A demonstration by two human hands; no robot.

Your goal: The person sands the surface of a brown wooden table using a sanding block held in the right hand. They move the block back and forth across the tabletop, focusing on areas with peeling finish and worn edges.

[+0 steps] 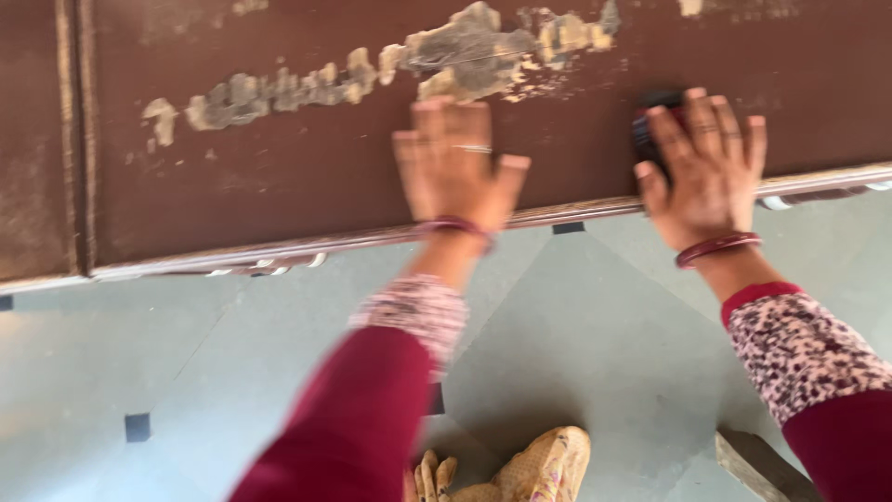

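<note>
A dark brown wooden board (307,177) lies across the top of the view, with a long patch of peeled, pale paint (446,60) near its far side. My left hand (455,167) rests flat on the board, fingers apart, just below the peeled patch. My right hand (706,167) presses a small dark block (648,130) against the board's surface, near the board's front edge. Both wrists wear red bangles, and a ring shows on my left hand. The frame is blurred by motion.
Grey floor tiles (576,344) with small dark insets spread below the board. A foot under yellow patterned cloth (539,469) shows at the bottom. A piece of wood (757,465) lies at the lower right.
</note>
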